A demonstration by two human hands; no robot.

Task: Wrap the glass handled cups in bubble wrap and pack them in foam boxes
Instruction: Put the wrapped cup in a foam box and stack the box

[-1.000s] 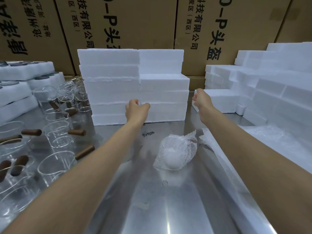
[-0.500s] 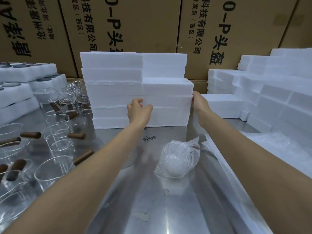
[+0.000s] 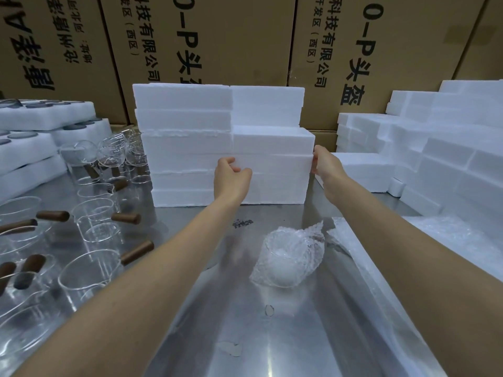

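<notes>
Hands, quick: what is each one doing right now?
Left hand: fingers curled against the front of the foam box, gripping its left end.
Right hand: gripping the same box's right end.

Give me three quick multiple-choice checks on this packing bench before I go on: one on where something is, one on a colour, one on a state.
1. Where does the bubble-wrapped cup lie?
A. On the steel table, in front of the foam box stack
B. On top of the foam boxes
C. Among the bare cups at the left

2. What colour are the handles of the bare glass cups?
A. White
B. Brown
C. Blue

3. What are the two hands doing?
A. Both rest flat on the table
B. Both hold the wrapped cup
C. The left hand and right hand are at the two ends of one foam box in the right-hand stack

Answers: 1 A, it sits on bare steel between the forearms. 2 B, the stubby handles look dark brown. 3 C, fingers curl onto that box's left and right ends.
</notes>
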